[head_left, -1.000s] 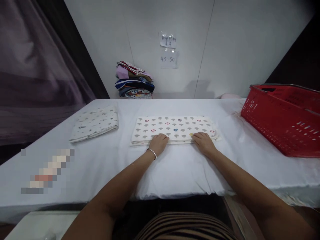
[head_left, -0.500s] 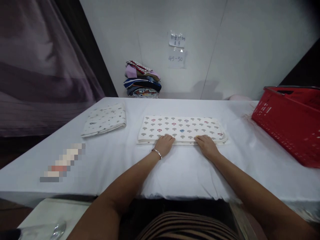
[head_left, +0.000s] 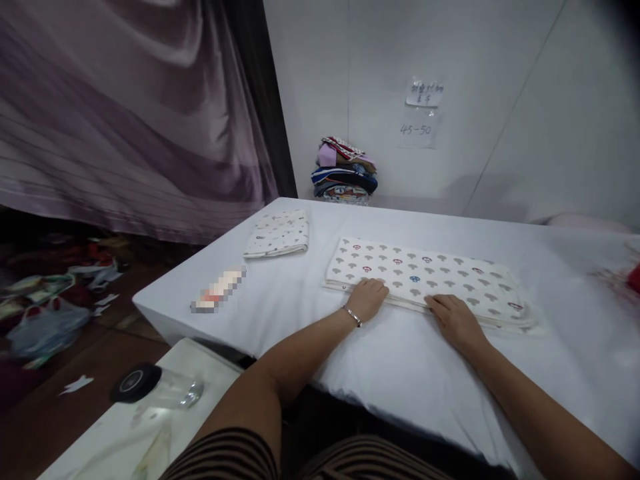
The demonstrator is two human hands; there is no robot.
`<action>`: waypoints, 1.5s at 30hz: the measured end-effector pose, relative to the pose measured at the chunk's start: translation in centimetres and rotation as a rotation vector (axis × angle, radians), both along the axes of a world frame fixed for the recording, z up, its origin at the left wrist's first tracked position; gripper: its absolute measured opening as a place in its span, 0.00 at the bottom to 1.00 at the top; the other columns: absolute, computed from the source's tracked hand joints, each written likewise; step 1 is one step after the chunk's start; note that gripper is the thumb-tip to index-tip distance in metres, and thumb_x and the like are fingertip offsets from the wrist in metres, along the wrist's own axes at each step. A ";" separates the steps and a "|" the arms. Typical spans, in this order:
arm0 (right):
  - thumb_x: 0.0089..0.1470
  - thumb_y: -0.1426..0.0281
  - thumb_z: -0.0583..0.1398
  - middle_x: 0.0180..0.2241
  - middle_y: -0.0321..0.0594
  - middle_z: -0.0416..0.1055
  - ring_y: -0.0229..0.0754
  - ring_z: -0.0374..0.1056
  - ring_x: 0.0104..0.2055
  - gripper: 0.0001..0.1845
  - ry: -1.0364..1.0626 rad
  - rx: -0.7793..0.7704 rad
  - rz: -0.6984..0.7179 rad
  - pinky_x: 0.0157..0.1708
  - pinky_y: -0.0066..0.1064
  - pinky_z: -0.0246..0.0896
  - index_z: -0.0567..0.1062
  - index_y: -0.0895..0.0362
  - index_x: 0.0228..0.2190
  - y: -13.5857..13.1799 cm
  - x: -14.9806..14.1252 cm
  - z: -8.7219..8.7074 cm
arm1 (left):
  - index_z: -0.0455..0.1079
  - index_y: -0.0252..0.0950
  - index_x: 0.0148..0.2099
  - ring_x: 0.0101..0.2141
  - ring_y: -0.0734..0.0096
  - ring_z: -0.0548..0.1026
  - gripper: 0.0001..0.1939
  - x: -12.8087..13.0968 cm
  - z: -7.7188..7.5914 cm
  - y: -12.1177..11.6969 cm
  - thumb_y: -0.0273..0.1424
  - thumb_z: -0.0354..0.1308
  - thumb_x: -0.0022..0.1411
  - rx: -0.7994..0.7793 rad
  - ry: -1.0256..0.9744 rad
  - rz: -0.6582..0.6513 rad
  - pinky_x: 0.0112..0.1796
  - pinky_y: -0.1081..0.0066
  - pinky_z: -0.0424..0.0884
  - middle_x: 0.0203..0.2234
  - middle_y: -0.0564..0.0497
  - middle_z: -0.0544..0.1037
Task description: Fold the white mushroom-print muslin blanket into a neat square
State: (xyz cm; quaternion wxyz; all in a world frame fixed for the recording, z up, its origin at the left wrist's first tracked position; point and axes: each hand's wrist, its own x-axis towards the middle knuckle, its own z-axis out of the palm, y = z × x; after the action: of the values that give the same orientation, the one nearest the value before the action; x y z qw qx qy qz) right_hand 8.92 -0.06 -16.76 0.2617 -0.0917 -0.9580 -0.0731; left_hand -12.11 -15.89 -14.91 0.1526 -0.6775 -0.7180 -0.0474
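The mushroom-print cloth (head_left: 425, 273) lies already folded beyond my left hand (head_left: 369, 300) and right hand (head_left: 459, 325), its right-end layers uneven, but whether my fingers (head_left: 441, 304) on its near edge pinch or press, I cannot see.

Counting from the view's centre, two hands, the left hand (head_left: 367, 299) and right hand (head_left: 457, 323), lie near four o'clock, and two folded cloths, a mushroom-print cloth (head_left: 431, 279) between three and four, a smaller-print cloth (head_left: 279, 232) at nine. One bracelet (head_left: 352, 315) is at five, one fabric pile (head_left: 345, 175) at one.
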 end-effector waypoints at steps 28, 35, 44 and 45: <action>0.58 0.73 0.48 0.41 0.45 0.73 0.48 0.66 0.42 0.19 0.017 -0.098 0.004 0.41 0.41 0.63 0.75 0.55 0.44 -0.2 0.2 -0.6 | 0.68 0.44 0.54 0.52 0.69 0.68 0.23 -9.0 0.2 -8.7 0.21 0.45 0.62 -0.047 -0.236 0.524 0.49 0.67 0.67 0.56 0.52 0.68; 0.59 0.69 0.49 0.47 0.47 0.69 0.49 0.65 0.47 0.18 0.110 -0.160 0.002 0.45 0.43 0.63 0.73 0.54 0.47 -0.1 1.0 -1.3 | 0.68 0.43 0.54 0.51 0.68 0.69 0.22 -8.4 0.8 -8.8 0.21 0.45 0.62 -0.044 -0.264 0.576 0.50 0.67 0.66 0.52 0.49 0.72; 0.58 0.72 0.49 0.44 0.45 0.71 0.49 0.66 0.46 0.18 0.083 -0.192 -0.053 0.43 0.43 0.64 0.75 0.53 0.44 -0.3 0.8 -1.0 | 0.65 0.36 0.56 0.59 0.58 0.59 0.21 -6.3 3.9 -5.2 0.37 0.45 0.64 -0.005 -0.296 0.574 0.55 0.57 0.59 0.60 0.43 0.60; 0.58 0.73 0.49 0.44 0.46 0.71 0.48 0.66 0.46 0.18 0.071 -0.194 -0.061 0.43 0.42 0.64 0.75 0.54 0.44 -0.4 0.7 -0.6 | 0.63 0.36 0.57 0.61 0.58 0.55 0.23 -5.8 4.0 -4.2 0.40 0.43 0.65 0.024 -0.275 0.504 0.56 0.55 0.55 0.62 0.43 0.58</action>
State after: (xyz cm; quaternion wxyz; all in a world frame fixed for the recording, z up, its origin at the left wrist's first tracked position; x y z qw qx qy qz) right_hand 9.60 -0.49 -17.36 0.2828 -0.1484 -0.9475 0.0154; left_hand -17.91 -20.11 -10.88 0.0689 -0.4628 -0.8771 -0.1081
